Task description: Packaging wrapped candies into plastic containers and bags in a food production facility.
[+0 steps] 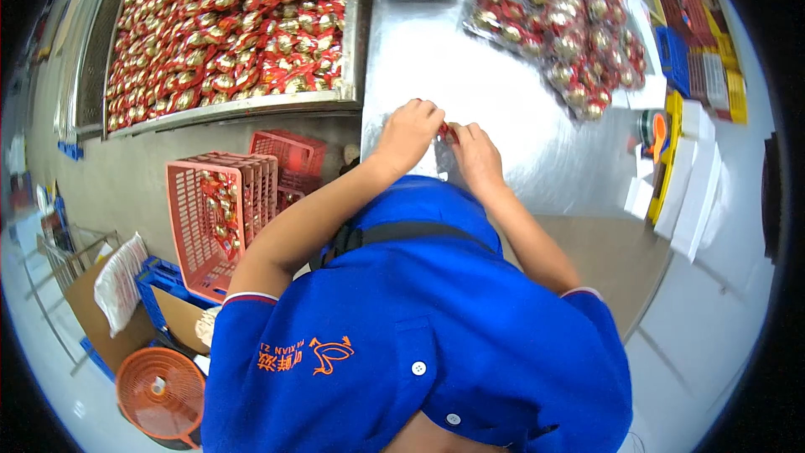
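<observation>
My left hand (409,132) and my right hand (478,154) meet over the near edge of a shiny steel table (453,75). Between their fingertips is a small red wrapper (447,132), pinched from both sides. Most of it is covered by the fingers, so its contents cannot be told. To the right on the tabletop lie clear plastic packs (566,31) filled with gold pieces in red wrapping. A large metal-rimmed tray (251,107) left of the table is heaped with loose gold-and-red wrapped pieces (233,25).
A pink plastic crate (204,286) holding wrapped pieces stands low on the left, with red crates (289,151) behind it. An orange fan-like round grille (160,393) is at lower left. White boxes (695,192) and an orange scoop (658,135) border the table's right side.
</observation>
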`<action>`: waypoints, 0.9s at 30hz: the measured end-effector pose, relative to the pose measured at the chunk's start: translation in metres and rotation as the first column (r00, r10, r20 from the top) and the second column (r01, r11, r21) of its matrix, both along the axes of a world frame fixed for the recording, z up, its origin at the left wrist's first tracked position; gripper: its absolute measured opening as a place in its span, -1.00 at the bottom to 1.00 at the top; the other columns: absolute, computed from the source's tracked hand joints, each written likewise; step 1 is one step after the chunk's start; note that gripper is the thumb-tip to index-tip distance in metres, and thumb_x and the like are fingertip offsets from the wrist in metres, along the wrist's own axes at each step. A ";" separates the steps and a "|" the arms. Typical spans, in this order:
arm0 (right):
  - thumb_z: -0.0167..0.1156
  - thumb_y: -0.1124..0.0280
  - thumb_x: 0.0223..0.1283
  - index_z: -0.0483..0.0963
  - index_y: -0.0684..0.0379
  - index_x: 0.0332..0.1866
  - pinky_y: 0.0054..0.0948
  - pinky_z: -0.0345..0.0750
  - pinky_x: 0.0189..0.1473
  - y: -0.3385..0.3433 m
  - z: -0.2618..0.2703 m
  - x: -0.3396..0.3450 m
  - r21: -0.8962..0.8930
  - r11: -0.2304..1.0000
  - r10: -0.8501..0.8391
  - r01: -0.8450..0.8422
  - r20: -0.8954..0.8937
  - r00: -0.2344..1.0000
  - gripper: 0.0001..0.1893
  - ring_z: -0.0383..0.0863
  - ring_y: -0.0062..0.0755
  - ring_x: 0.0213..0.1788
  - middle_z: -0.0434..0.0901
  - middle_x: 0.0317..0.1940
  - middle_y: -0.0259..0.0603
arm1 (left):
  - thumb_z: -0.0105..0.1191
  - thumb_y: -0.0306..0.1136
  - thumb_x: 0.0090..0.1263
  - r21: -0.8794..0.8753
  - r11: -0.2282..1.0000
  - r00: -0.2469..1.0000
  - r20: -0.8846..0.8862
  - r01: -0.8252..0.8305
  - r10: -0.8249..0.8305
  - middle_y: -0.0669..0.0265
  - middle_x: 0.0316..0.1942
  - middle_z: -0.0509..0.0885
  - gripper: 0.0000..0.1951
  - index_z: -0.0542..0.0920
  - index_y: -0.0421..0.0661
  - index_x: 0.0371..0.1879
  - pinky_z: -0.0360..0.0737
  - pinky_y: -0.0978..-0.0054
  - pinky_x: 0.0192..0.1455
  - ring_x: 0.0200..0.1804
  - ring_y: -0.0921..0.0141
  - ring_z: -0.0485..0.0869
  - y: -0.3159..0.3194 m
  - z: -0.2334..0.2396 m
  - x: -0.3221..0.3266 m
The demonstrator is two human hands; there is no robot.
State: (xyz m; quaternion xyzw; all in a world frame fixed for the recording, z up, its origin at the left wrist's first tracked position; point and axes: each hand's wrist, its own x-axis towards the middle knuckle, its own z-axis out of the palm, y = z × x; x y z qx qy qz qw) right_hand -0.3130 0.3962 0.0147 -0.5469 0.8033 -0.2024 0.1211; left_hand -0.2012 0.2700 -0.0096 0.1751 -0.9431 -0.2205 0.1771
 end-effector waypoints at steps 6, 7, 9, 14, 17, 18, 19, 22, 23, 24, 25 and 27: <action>0.16 0.55 0.07 0.45 0.17 -0.14 -0.20 0.49 -0.24 0.005 -0.004 -0.004 -0.019 1.000 0.006 -0.004 0.127 0.992 -0.79 0.52 -0.07 -0.27 0.47 -0.32 -0.10 | 0.29 -0.15 -0.02 0.035 0.999 0.997 0.075 -0.035 0.032 0.13 0.01 0.44 -0.52 0.57 0.13 -0.02 0.49 0.19 -0.04 0.00 0.12 0.44 0.023 0.019 0.001; 0.18 0.56 0.06 0.45 0.18 -0.14 -0.20 0.50 -0.24 0.006 -0.002 -0.005 -0.018 1.000 -0.005 0.007 0.160 0.987 -0.77 0.53 -0.05 -0.27 0.48 -0.30 -0.09 | 0.31 -0.13 -0.04 0.078 0.996 0.998 0.046 -0.047 0.044 0.14 0.09 0.41 -0.47 0.55 0.15 0.02 0.44 0.19 0.04 0.05 0.13 0.39 0.025 0.019 0.002; 0.21 0.56 0.04 0.45 0.19 -0.12 -0.19 0.50 -0.23 0.004 0.002 -0.008 0.013 1.000 0.000 -0.003 0.192 0.981 -0.74 0.55 0.00 -0.25 0.50 -0.28 -0.06 | 0.31 -0.11 -0.06 0.071 0.991 0.993 -0.030 -0.111 0.114 0.23 0.11 0.42 -0.52 0.59 0.16 -0.06 0.37 0.17 0.09 0.08 0.15 0.38 0.028 0.005 0.008; 0.22 0.52 0.05 0.47 0.21 -0.08 -0.17 0.50 -0.19 -0.059 0.073 -0.033 0.432 0.804 0.335 -0.409 0.239 0.911 -0.72 0.55 0.05 -0.20 0.56 -0.28 -0.03 | 0.20 -0.07 0.05 0.018 0.981 0.968 -0.159 -0.195 0.196 0.39 0.01 0.48 -0.74 0.64 0.23 -0.26 0.31 0.22 0.08 0.07 0.28 0.37 0.026 -0.018 0.006; 0.21 0.50 0.06 0.49 0.27 -0.13 -0.19 0.49 -0.16 -0.170 0.104 0.002 0.040 0.830 0.549 -0.557 0.120 0.827 -0.76 0.56 0.02 -0.19 0.58 -0.25 -0.02 | 0.20 -0.06 0.04 0.041 0.986 0.971 -0.170 -0.161 0.166 0.41 -0.05 0.48 -0.74 0.62 0.26 -0.27 0.29 0.16 0.09 0.06 0.29 0.37 0.017 -0.023 0.008; 0.21 0.50 0.08 0.50 0.28 -0.15 -0.20 0.49 -0.15 -0.210 0.105 0.021 -0.084 0.819 0.572 -0.567 0.071 0.817 -0.79 0.56 0.01 -0.19 0.59 -0.24 -0.03 | 0.19 -0.07 0.05 0.068 0.988 0.967 -0.207 -0.138 0.149 0.42 -0.05 0.47 -0.75 0.61 0.27 -0.26 0.29 0.17 0.09 0.07 0.30 0.37 0.014 -0.024 0.006; 0.20 0.49 0.10 0.51 0.26 -0.18 -0.22 0.49 -0.15 -0.249 0.091 0.044 -0.237 0.809 0.579 -0.537 0.171 0.797 -0.82 0.56 -0.01 -0.22 0.59 -0.27 -0.05 | 0.18 -0.08 0.07 0.062 0.989 0.965 -0.218 -0.135 0.146 0.42 -0.05 0.48 -0.78 0.59 0.26 -0.29 0.30 0.17 0.08 0.07 0.31 0.38 0.012 -0.026 0.004; 0.18 0.38 0.16 0.51 0.27 -0.20 -0.21 0.49 -0.15 -0.355 0.036 0.110 -0.224 0.814 0.579 -0.535 0.254 0.775 -0.81 0.57 -0.02 -0.20 0.58 -0.27 -0.02 | 0.11 -0.12 0.14 0.025 0.991 0.953 -0.275 -0.129 0.130 0.43 -0.05 0.50 -0.87 0.54 0.23 -0.36 0.30 0.18 0.07 0.04 0.35 0.40 0.010 -0.030 0.003; 0.20 0.34 0.15 0.53 0.25 -0.19 -0.18 0.50 -0.13 -0.384 0.015 0.131 -0.187 0.853 0.522 -0.488 0.294 0.801 -0.79 0.57 0.00 -0.21 0.57 -0.26 -0.01 | 0.06 -0.13 0.18 0.117 0.988 0.961 -0.243 -0.103 0.129 0.42 -0.06 0.51 -0.88 0.49 0.19 -0.38 0.30 0.16 0.07 0.05 0.36 0.41 0.013 -0.028 0.003; 0.23 0.26 0.14 0.46 0.23 -0.03 -0.16 0.51 -0.10 -0.413 -0.014 0.142 -0.133 0.879 0.477 -0.459 0.200 0.856 -0.65 0.56 0.02 -0.12 0.52 -0.13 0.01 | 0.03 -0.11 0.21 0.117 0.991 0.972 -0.218 -0.068 0.092 0.37 0.03 0.52 -0.81 0.54 0.19 -0.25 0.25 0.12 0.17 0.15 0.33 0.38 0.018 -0.034 -0.001; 0.25 0.22 0.12 0.38 0.22 0.07 -0.15 0.51 -0.07 -0.431 -0.023 0.160 -0.048 0.899 0.436 -0.434 0.173 0.883 -0.55 0.53 0.03 -0.06 0.47 -0.06 0.02 | 0.05 -0.15 0.16 0.075 0.990 0.971 -0.199 -0.120 0.133 0.41 0.03 0.50 -0.85 0.56 0.18 -0.32 0.26 0.14 0.16 0.10 0.37 0.38 0.016 -0.030 0.003; 0.29 0.14 0.08 0.24 0.19 0.21 -0.13 0.50 -0.03 -0.455 -0.033 0.188 0.072 0.916 0.383 -0.394 0.128 0.915 -0.36 0.47 0.04 0.05 0.38 0.04 0.04 | 0.07 -0.19 0.12 0.031 0.982 0.964 -0.186 -0.187 0.190 0.46 0.03 0.48 -0.88 0.58 0.18 -0.39 0.26 0.16 0.16 0.06 0.40 0.38 0.020 -0.032 0.001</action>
